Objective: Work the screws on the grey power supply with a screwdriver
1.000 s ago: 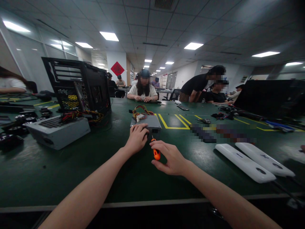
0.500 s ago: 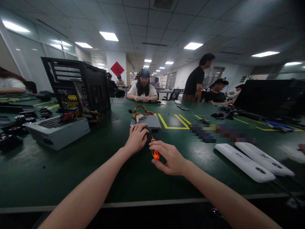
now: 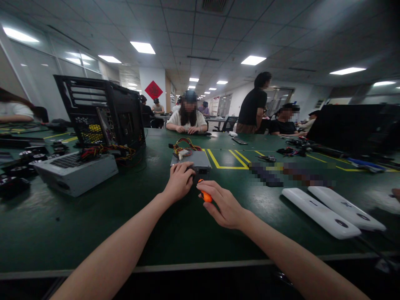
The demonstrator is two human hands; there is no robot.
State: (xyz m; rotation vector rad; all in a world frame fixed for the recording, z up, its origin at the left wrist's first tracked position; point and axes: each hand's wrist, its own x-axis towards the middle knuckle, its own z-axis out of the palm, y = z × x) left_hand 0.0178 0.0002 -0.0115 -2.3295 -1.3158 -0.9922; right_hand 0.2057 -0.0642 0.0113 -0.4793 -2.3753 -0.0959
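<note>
A small grey computer power supply (image 3: pixel 200 160) lies flat on the green table, its socket side facing me and its coloured cables bunched behind it. My left hand (image 3: pixel 179 181) grips its near left corner, with the fingers over the top and front edge. In my right hand (image 3: pixel 221 206) is an orange-handled screwdriver (image 3: pixel 206 196), held between thumb and fingers just in front of the power supply. The handle tilts toward the unit. I cannot make out the screwdriver's tip against the dark table.
To the left stand a larger power supply (image 3: pixel 76 173) and a black computer case (image 3: pixel 103 112). Two white oblong devices (image 3: pixel 321 212) lie on the right, near a blurred dark item (image 3: pixel 267 175). Across the table sits a person (image 3: pixel 186 116); another person (image 3: pixel 254 106) stands behind.
The screwdriver handle has tilted and shifted slightly right in my right hand, whose fingers have moved along it. My left hand and the power supply stay put. The standing person has shifted left.
</note>
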